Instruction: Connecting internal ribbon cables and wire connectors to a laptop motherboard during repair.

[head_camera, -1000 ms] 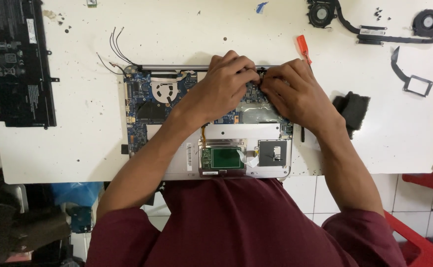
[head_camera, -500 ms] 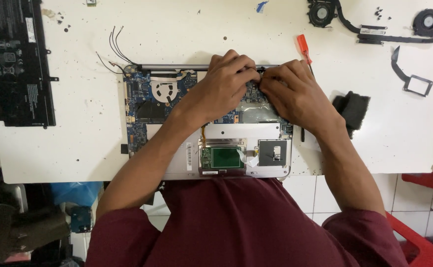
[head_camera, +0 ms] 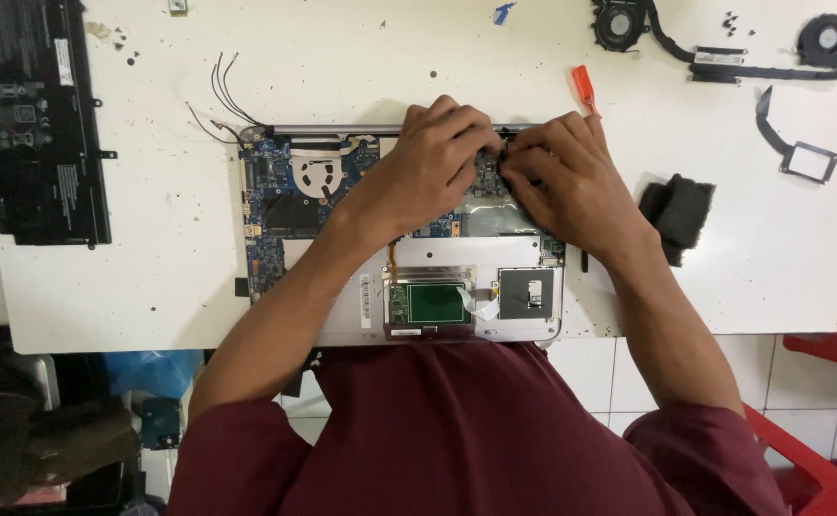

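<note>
An opened laptop base [head_camera: 284,244] lies on the white table, its blue circuit board and silver inner frame exposed. My left hand [head_camera: 433,162] and my right hand [head_camera: 566,177] rest together on the board's upper middle, fingertips pressed close at a small dark part near the rear edge. The fingers hide what sits between them. Thin black antenna wires [head_camera: 222,100] trail from the base's top left corner. A green module [head_camera: 437,303] sits in the frame near my body.
A flat black battery pack [head_camera: 41,124] lies at far left. Two fans with a heat pipe [head_camera: 724,57] sit top right, beside a black ribbon cable [head_camera: 801,153]. A red-handled tool [head_camera: 583,88] and a dark cloth [head_camera: 678,212] lie right of my hands.
</note>
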